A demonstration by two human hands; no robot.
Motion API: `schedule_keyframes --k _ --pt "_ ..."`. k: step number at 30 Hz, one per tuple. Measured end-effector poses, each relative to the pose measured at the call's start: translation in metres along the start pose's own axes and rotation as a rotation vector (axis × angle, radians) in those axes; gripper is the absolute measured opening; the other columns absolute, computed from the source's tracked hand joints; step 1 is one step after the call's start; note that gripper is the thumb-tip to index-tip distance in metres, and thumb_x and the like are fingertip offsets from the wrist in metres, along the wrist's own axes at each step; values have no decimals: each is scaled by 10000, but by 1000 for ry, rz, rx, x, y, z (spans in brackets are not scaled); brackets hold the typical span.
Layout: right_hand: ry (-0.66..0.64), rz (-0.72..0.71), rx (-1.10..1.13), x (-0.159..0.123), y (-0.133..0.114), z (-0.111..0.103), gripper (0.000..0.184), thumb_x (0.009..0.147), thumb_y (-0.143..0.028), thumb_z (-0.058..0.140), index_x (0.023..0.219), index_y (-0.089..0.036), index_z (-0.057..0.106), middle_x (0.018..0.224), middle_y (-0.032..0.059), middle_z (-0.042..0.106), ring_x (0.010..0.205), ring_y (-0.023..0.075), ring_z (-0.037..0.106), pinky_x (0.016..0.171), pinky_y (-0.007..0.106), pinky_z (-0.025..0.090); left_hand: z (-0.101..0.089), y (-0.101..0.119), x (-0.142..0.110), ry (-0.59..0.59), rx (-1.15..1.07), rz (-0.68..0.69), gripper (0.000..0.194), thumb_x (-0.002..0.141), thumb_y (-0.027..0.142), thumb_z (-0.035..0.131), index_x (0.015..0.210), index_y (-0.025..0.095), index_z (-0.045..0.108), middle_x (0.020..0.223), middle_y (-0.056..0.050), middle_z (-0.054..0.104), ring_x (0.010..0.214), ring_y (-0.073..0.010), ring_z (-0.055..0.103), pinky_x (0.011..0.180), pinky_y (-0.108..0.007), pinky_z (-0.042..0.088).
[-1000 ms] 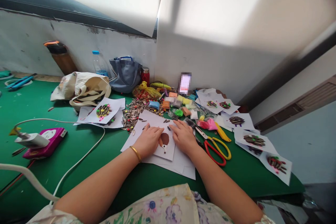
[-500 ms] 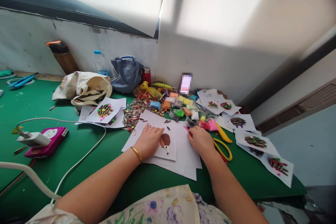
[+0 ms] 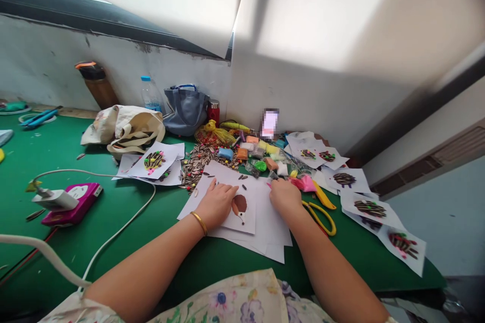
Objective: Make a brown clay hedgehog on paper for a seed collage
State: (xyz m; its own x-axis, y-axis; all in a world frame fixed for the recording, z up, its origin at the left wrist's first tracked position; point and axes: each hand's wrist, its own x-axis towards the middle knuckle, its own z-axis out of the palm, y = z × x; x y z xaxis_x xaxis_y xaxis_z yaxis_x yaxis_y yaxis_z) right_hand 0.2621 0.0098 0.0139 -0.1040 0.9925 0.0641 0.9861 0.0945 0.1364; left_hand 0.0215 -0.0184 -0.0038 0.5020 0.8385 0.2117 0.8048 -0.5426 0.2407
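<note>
My left hand (image 3: 217,204) lies flat with spread fingers on a white sheet (image 3: 249,224). Beside its fingertips is a brown hedgehog picture (image 3: 240,207) with a pale face. A few sunflower seeds (image 3: 243,177) lie on the same sheet, above the picture. My right hand (image 3: 285,196) is closed over the right side of the papers, fingertips pressed together. A small pink bit shows at those fingertips; what they grip is mostly hidden. Close by are pink clay (image 3: 306,182) in a clear bag and yellow-handled scissors (image 3: 322,218).
A heap of sunflower seeds (image 3: 195,166) and several colored clay packets (image 3: 242,154) lie behind the papers. Finished seed pictures (image 3: 370,207) line the right edge, with more (image 3: 154,161) at left. Bags, bottles and a phone (image 3: 270,123) stand along the wall. A white cable (image 3: 125,229) crosses the left.
The view has shifted slightly. My right hand has turned a little more over its fingertips, covering more of the dark packet behind it. My left hand stays on the sheet.
</note>
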Motion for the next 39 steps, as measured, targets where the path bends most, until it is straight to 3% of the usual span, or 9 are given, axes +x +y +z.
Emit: schedule_keyframes --k 5,9,13,18,24,28,30,34,39 --pt "95 -209 155 -1 -15 1 204 930 -292 509 984 -201 683 1006 88 662 956 223 613 747 293 420 3 0 1 14 15 5 370 920 176 453 1280 199 538 1157 -100 651 1089 -256 573 1147 -551 167" --pt "106 -294 252 7 -37 4 246 936 -395 533 996 -214 689 983 69 650 947 197 591 759 271 405 5 -2 1 28 29 22 358 926 191 462 1276 200 538 1144 -92 651 1084 -256 571 1148 -547 166" --pt "127 -359 308 19 -47 9 179 936 -308 550 955 -224 707 955 48 652 925 179 590 760 262 404 3 -2 0 11 42 14 347 931 221 478 1272 205 540 1138 -94 648 1089 -256 570 1144 -553 175" --pt "146 -438 390 25 -39 18 165 923 -257 583 980 -245 737 971 41 670 941 179 589 828 274 425 2 -2 0 2 40 11 377 932 203 456 1303 207 526 1158 -101 645 1103 -259 564 1146 -556 168" --pt "168 -357 520 15 -13 18 290 932 -181 531 1162 -246 695 1098 51 670 1027 177 584 920 281 434 1 -1 0 0 26 2 375 927 181 445 1289 204 538 1164 -97 647 1104 -253 568 1149 -551 173" --pt "204 -200 544 5 13 13 253 935 -183 505 1048 -207 730 1023 59 681 1001 192 593 903 300 445 0 0 1 0 17 -4 376 923 164 428 1278 200 548 1157 -94 651 1089 -252 569 1147 -552 175" --pt "191 -192 581 0 20 13 246 930 -177 503 1000 -198 738 994 58 683 977 188 601 895 300 452 0 0 1 3 18 -7 378 923 165 427 1280 202 548 1155 -92 652 1086 -252 568 1149 -545 172" --pt "157 -313 627 -7 11 20 296 913 -125 495 1080 -218 721 1044 55 670 1011 171 587 922 286 444 2 0 2 1 28 -10 376 926 175 437 1284 202 548 1159 -93 650 1095 -254 564 1148 -541 173" --pt "136 -419 399 -8 -18 21 433 897 -90 516 1255 -301 638 1099 58 634 1044 208 536 897 321 409 5 -3 1 13 53 1 393 927 175 440 1307 213 533 1168 -93 643 1103 -254 560 1147 -545 168"
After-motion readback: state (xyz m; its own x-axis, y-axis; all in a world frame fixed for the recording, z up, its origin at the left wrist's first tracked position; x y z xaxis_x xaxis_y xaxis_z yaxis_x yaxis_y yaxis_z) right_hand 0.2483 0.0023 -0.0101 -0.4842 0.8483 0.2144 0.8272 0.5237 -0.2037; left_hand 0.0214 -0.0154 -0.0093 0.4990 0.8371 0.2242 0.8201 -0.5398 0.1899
